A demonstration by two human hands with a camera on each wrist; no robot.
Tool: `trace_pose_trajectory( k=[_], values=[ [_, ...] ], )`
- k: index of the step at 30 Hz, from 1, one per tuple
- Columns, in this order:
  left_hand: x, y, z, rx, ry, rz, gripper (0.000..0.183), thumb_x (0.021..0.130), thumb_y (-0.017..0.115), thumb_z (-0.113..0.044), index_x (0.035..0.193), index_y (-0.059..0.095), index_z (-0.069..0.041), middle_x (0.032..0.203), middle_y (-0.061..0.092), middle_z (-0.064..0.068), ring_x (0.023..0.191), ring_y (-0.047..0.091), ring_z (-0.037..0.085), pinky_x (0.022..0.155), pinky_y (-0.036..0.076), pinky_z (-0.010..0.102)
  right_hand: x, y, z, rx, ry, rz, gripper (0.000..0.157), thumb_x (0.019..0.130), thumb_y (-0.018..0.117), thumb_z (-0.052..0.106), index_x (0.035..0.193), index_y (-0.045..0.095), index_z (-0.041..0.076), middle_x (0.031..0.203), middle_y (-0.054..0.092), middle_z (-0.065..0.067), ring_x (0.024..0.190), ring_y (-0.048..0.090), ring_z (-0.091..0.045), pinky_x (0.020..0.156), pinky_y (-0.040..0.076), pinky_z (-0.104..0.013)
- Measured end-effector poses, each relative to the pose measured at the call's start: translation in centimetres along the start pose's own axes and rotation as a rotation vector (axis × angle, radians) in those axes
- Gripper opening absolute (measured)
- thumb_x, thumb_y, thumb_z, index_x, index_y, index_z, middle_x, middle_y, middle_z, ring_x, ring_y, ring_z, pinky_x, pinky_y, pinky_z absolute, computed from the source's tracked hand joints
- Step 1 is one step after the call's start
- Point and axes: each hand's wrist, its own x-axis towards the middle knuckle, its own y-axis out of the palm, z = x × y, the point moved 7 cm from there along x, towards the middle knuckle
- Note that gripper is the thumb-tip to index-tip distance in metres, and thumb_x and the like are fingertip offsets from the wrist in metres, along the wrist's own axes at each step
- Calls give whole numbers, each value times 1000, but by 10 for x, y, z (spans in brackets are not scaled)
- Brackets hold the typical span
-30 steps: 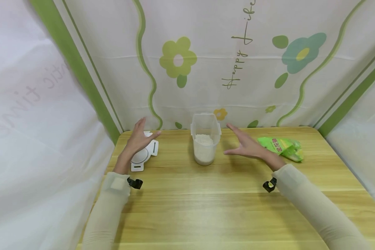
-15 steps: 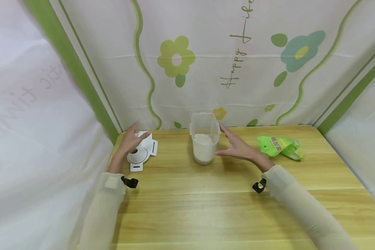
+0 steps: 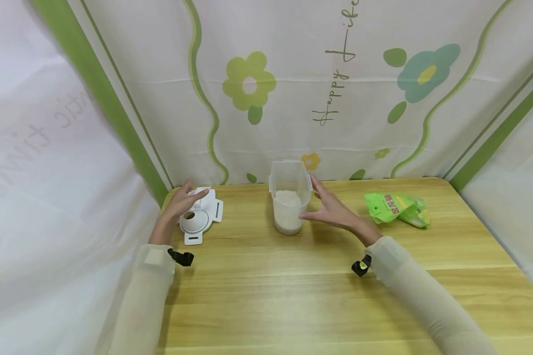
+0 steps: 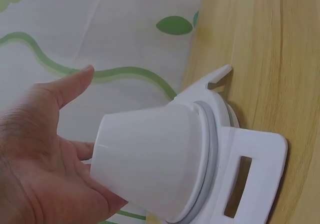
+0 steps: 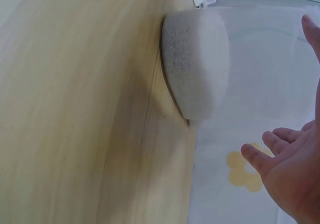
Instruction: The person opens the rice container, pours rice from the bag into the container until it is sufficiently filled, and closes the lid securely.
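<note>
On the left of the table lies a white lid (image 3: pixel 206 221) with slotted side tabs and a tapered spout (image 4: pixel 145 159). My left hand (image 3: pixel 179 204) is beside the spout, thumb raised and apart from it, some fingers partly hidden behind it. A tall clear plastic container (image 3: pixel 288 222) stands upright near the back, its lower part filled with white rice-like grains (image 3: pixel 287 197). My right hand (image 3: pixel 330 207) is at the container's right side, thumb and fingers spread. In the right wrist view, the right hand's fingers stay straight around the container's upper part (image 5: pixel 270 59).
A crumpled green plastic bag (image 3: pixel 396 209) with printed characters lies to the right on the wooden table (image 3: pixel 266 296). Behind the container hangs a white curtain (image 3: pixel 293 98) with flower prints, and more white fabric encloses both sides.
My right hand has moved left to the container's side. My left hand has shifted left and down, uncovering more of the lid. Lid, container and bag keep their places.
</note>
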Motion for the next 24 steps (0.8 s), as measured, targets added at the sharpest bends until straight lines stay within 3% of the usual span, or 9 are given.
trace_pose_trajectory(
  k=[8,12,18,24],
  values=[
    [3,0,9,-156,-44,38,101,105,66,-43,170,0,-6,174,12,27,154,30,50,124,32,57,1,9,-2,88,-6,-12,131,83,93,18,172,-2,25,177,13,-16,159,24,-41,122,29,-66],
    [5,0,11,-191,-41,58,97,105,67,-32,170,0,-3,174,15,28,153,30,51,124,32,58,1,15,-3,97,13,-9,132,83,93,16,172,-6,25,177,10,-17,159,24,-43,123,29,-65],
    [9,1,16,-203,-24,65,95,104,70,-20,169,4,0,172,16,32,155,27,50,125,30,57,3,20,-2,152,35,-12,135,80,93,7,171,-6,14,176,10,-22,156,23,-52,122,27,-67],
    [15,1,22,-205,-22,68,92,103,71,-15,168,9,2,171,18,31,156,27,47,125,31,56,3,25,-10,168,51,-31,138,79,95,8,171,-6,24,175,14,-22,157,26,-47,122,29,-67]
  ],
)
